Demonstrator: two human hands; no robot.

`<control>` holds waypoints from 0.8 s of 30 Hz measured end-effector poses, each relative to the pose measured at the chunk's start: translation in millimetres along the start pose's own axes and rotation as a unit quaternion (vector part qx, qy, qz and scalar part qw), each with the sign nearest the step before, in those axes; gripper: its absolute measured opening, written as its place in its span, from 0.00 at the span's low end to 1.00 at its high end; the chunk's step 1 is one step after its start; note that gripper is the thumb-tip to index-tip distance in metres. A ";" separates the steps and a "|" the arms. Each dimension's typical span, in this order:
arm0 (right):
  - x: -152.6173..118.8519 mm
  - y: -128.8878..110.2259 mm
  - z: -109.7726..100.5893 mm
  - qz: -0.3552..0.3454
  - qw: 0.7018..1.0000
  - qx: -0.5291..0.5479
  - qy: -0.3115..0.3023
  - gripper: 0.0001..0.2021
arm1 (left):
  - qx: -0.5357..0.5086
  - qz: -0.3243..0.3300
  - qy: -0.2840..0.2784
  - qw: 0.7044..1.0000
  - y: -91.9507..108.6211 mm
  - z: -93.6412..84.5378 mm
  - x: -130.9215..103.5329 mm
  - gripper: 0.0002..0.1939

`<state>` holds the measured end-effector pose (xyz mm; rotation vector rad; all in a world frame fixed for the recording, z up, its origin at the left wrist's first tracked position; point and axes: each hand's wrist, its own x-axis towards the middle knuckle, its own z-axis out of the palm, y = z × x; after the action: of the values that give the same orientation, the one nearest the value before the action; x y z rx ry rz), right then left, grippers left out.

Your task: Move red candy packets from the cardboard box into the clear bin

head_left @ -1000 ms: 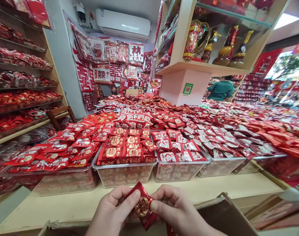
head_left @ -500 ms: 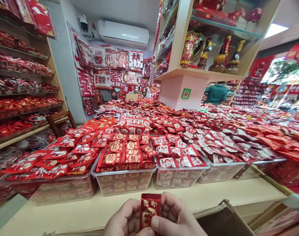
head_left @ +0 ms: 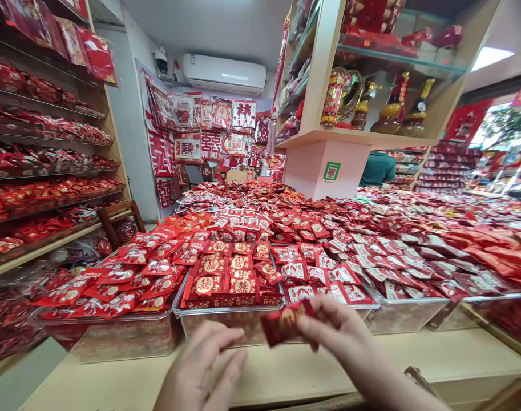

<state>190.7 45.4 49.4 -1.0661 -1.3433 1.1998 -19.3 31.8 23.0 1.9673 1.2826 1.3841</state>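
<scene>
My right hand [head_left: 335, 334] pinches a small red foil-wrapped packet with a gold round emblem [head_left: 286, 323] between thumb and fingertips, holding it in the air just in front of the clear plastic bins of red packets [head_left: 226, 319] on the pale counter [head_left: 435, 354]. My left hand [head_left: 204, 371] hangs loose beside it, fingers open, touching nothing. I judge the packet light, crinkly and slick, best held at its crimped end. Its long axis lies roughly level, tilting up slightly to the right, with the free end pointing left toward my left hand.
</scene>
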 end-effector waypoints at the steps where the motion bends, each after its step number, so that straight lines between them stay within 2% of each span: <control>1: 15.2 -9.1 -0.8 -0.010 1.000 -0.005 0.025 0.13 | 0.073 0.068 0.038 0.994 -6.1 -5.7 6.1 0.10; 2: 32.7 -17.9 0.5 -0.017 0.999 -0.005 0.044 0.13 | 0.141 0.120 0.063 0.981 -13.2 -11.2 12.5 0.13; 4: 71.8 -32.0 11.0 -0.029 0.998 -0.018 0.059 0.17 | 0.248 0.170 0.094 0.949 -28.6 -20.2 24.5 0.18; 6: 109.9 -39.6 31.6 -0.039 0.997 -0.046 0.053 0.15 | 0.319 0.167 0.108 0.927 -42.0 -25.3 32.8 0.20; 10: 161.1 -37.4 81.8 0.025 0.995 -0.097 0.026 0.12 | 0.386 0.138 0.093 0.908 -53.3 -26.3 35.3 0.20; 13: 175.3 -28.2 102.4 0.041 0.990 -0.133 0.011 0.09 | 0.399 0.114 0.073 0.907 -51.0 -24.7 32.0 0.21; 16: 180.5 -18.2 103.5 0.039 0.983 -0.180 -0.014 0.01 | 0.397 0.096 0.060 0.911 -48.1 -24.1 30.5 0.21; 24: 186.0 -10.0 90.0 -0.011 0.937 -0.345 -0.049 0.10 | 0.387 0.084 0.056 0.917 -47.4 -23.8 31.9 0.21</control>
<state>80.9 217.8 80.8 -1.4780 -1.9188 0.7717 -59.0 78.4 13.8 2.5714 1.9756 1.1662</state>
